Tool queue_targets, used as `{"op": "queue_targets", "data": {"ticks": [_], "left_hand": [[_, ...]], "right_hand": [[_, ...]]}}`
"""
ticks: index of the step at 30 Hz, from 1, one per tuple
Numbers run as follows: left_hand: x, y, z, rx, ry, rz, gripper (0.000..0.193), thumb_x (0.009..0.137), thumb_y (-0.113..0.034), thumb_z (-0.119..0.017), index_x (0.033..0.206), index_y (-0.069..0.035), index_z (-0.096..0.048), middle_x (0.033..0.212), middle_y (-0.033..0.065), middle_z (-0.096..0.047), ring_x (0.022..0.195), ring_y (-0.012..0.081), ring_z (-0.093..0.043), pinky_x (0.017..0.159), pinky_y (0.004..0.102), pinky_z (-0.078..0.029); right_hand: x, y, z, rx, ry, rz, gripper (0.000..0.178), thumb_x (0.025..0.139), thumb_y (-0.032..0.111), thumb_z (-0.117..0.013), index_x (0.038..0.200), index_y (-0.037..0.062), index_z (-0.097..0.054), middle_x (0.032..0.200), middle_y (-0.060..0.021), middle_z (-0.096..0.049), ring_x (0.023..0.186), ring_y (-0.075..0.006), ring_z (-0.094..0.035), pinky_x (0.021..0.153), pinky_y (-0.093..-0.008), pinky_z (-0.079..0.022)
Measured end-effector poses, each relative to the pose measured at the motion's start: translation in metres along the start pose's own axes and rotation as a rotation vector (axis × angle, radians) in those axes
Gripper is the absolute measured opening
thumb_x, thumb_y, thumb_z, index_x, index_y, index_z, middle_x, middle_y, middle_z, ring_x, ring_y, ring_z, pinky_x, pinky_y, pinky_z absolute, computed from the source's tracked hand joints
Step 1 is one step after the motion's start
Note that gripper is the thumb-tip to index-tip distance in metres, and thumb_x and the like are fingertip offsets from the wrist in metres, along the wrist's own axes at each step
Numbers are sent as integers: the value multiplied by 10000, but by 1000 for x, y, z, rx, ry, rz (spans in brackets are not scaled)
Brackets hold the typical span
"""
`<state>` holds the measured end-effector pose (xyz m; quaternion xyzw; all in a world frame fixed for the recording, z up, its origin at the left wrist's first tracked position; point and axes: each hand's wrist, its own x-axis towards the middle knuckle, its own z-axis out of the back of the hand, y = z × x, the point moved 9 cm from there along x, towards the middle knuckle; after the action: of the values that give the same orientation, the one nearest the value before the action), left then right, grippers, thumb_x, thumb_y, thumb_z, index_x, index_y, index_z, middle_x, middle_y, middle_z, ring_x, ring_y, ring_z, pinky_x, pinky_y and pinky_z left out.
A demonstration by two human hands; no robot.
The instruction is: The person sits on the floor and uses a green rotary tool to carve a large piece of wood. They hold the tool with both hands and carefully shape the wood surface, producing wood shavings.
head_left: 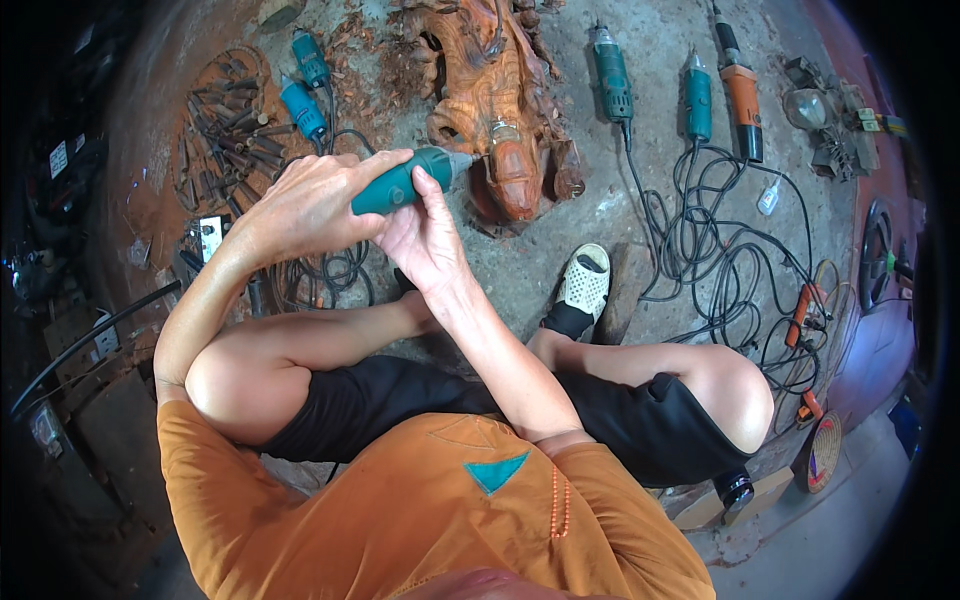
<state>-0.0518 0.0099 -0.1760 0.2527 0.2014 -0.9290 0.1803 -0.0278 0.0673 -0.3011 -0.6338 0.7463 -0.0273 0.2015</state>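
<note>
Left hand [310, 203] and right hand [428, 238] were both closed around green power tool [385, 188] | it was rounded, grey-nosed | wood carving [485, 90] looked orange-brown, shiny

Reference: wood carving [475, 100] on the floor [577, 50]. Green power tool [385, 193] just left of its near end, left hand [310, 200] and right hand [425, 225] both wrapped around it. Bit points at the carving; contact unclear. Further left of carving: two blue-green tools [312, 60], then a heap of chisel-like tools [235, 125]. Right of carving: two teal tools [613, 75], one orange-and-black tool [743, 98], tangled black cables [700, 240]. White perforated shoe [583, 287] on the carving's near side.
</note>
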Motion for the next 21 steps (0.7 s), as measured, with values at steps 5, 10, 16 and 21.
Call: {"op": "queue_targets", "data": {"ticks": [5,10,16,21], "left_hand": [[-1,-4,0,-15,9,-46,818,698,-216,-715,1468,-115,-459,1017,255,-691,923,432,-671,834,495,-525],[-1,-3,-3,-31,31,-25,819,686,-210,-714,1463,-107,-476,987,261,-688,894,433,-669,815,492,-522],[-3,-19,1,-42,-48,-108,733,689,-129,-650,1406,-42,-528,802,288,-671,737,424,-678,713,501,-544],[-5,-22,-2,-22,-5,-92,741,686,-135,-667,1409,-47,-530,826,274,-670,727,428,-666,690,495,-533]], "right_hand": [[3,0,6,30,-26,14,416,977,351,-653,1295,103,-551,1282,-103,-647,1215,-248,-606,1048,-469,-478],[0,3,4,-68,-27,35,548,935,459,-692,1306,88,-533,1257,-90,-638,1195,-228,-594,1034,-445,-484],[-6,7,5,-76,-54,81,569,896,469,-737,1287,102,-547,1243,-84,-645,1187,-229,-598,1033,-445,-487],[-13,4,4,3,-33,51,368,948,389,-693,1204,143,-593,1212,-36,-673,1162,-193,-631,1062,-428,-479]]}}
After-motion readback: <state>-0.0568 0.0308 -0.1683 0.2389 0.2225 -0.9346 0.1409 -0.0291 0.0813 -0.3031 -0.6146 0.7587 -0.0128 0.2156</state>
